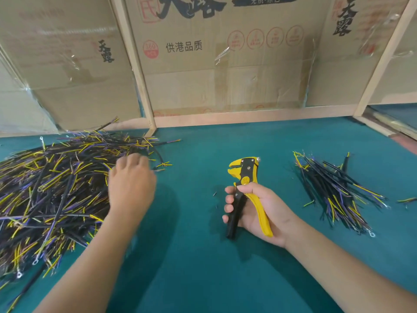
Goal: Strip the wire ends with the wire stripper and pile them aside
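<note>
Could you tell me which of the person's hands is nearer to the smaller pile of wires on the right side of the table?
Right. The right hand, gripping the wire stripper, sits just left of the smaller pile; the left hand is far across, at the big pile.

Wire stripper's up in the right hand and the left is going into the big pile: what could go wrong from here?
1. The big pile is tangled, so the left hand may drag out several wires at once.
2. The wire stripper points its open jaws toward that hand; fingers could get nipped while feeding.
3. Stray wires lie beside the small pile, so done and undone could mix.
</note>
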The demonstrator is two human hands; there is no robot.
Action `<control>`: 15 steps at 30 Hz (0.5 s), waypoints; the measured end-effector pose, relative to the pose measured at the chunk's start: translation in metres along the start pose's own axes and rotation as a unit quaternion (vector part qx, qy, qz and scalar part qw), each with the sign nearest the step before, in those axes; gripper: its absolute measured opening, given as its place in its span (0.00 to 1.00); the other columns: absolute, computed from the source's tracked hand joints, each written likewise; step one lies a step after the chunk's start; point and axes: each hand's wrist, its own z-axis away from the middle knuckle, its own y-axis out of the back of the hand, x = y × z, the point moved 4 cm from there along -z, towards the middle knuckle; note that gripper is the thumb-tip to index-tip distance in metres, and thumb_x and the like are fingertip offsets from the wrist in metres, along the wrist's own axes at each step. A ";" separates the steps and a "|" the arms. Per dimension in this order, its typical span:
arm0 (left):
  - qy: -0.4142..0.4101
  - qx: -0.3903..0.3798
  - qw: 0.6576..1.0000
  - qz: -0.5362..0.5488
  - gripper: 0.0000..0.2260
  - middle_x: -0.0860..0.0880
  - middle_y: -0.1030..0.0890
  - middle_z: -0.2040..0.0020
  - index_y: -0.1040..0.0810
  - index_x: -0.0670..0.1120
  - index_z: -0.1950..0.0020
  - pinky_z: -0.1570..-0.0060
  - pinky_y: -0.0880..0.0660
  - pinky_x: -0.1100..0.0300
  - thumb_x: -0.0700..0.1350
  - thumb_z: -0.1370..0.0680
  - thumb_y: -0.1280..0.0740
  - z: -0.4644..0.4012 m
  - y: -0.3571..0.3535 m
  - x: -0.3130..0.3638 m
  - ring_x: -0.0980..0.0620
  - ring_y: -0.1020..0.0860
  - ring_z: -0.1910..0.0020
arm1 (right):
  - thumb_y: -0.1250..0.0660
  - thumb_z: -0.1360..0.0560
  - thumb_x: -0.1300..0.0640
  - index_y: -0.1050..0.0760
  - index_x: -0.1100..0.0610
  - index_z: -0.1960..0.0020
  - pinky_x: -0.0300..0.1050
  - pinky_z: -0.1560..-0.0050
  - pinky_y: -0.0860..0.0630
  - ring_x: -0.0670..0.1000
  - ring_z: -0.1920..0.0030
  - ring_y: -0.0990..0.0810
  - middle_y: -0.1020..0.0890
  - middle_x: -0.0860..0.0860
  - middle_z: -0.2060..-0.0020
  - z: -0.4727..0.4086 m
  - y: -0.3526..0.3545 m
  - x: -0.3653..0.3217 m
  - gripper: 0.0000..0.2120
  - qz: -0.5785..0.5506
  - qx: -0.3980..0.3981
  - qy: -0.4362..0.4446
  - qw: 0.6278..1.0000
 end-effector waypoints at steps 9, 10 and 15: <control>0.068 -0.043 0.989 -0.123 0.11 0.41 0.24 0.43 0.22 0.41 0.42 0.45 0.30 0.45 0.35 0.24 0.35 -0.009 -0.011 -0.032 0.38 0.28 0.41 | 0.35 0.26 0.56 0.25 0.64 0.46 0.55 0.56 0.21 0.56 0.62 0.25 0.25 0.57 0.60 0.000 0.002 0.000 0.13 -0.004 -0.005 -0.004 1.000; 0.070 -0.038 0.989 -0.124 0.11 0.41 0.24 0.43 0.22 0.40 0.43 0.44 0.30 0.45 0.35 0.24 0.35 -0.010 -0.011 -0.031 0.38 0.28 0.41 | 0.35 0.26 0.56 0.25 0.64 0.46 0.55 0.56 0.21 0.56 0.62 0.25 0.25 0.57 0.60 0.000 0.002 0.000 0.13 -0.002 -0.004 -0.004 1.000; 0.041 0.015 0.998 -0.047 0.05 0.40 0.21 0.46 0.24 0.41 0.46 0.49 0.30 0.45 0.40 0.21 0.34 -0.011 -0.005 -0.022 0.37 0.25 0.45 | 0.35 0.25 0.56 0.25 0.64 0.46 0.55 0.56 0.21 0.56 0.62 0.26 0.25 0.57 0.60 0.001 0.001 -0.001 0.13 0.002 -0.002 -0.002 1.000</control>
